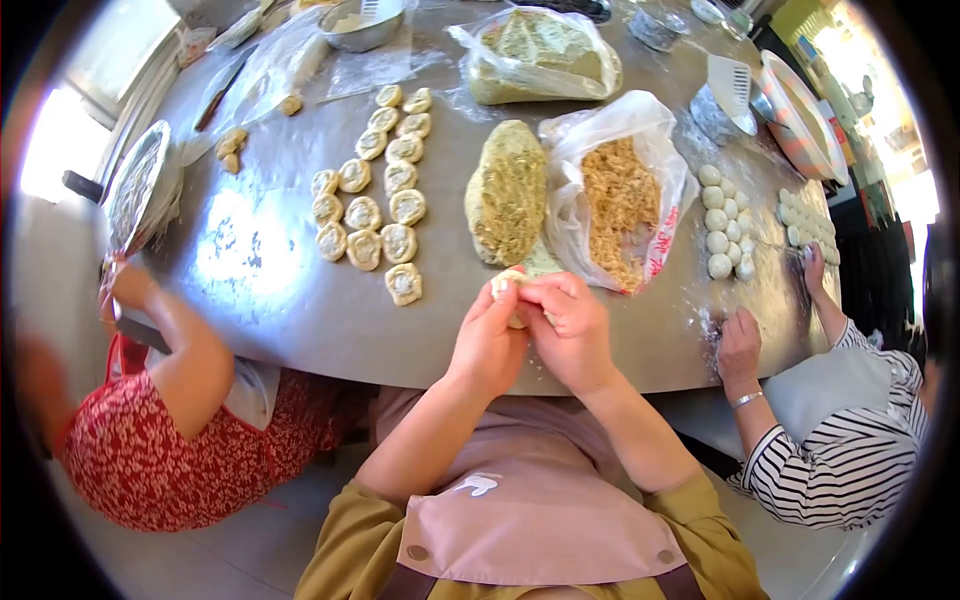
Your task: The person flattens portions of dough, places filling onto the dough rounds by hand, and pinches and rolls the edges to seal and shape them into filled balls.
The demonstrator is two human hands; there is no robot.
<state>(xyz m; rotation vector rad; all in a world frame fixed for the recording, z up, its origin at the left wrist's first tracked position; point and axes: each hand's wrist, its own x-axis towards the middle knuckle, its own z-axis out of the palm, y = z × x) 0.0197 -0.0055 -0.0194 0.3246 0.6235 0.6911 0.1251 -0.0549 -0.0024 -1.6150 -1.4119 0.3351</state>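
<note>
Both my hands meet over the near edge of the metal table. Between the fingers of my left hand (490, 345) and my right hand (572, 335) is a small pale piece of dough (508, 281), mostly covered by the fingers. Just beyond them lies a long greenish mass of filling (507, 190). Beside it, an open plastic bag (672, 183) holds brown crumbly filling (620, 205). Left of the greenish mass, round dough pieces with pale centres (399, 243) lie in uneven rows.
A co-worker in red (160, 450) is at the left by a bowl (145, 190); another in stripes (835, 450) sits right, near white dough balls (718, 242). A bag of green filling (545, 60), a basin (800, 115) and a knife (225, 90) lie farther back.
</note>
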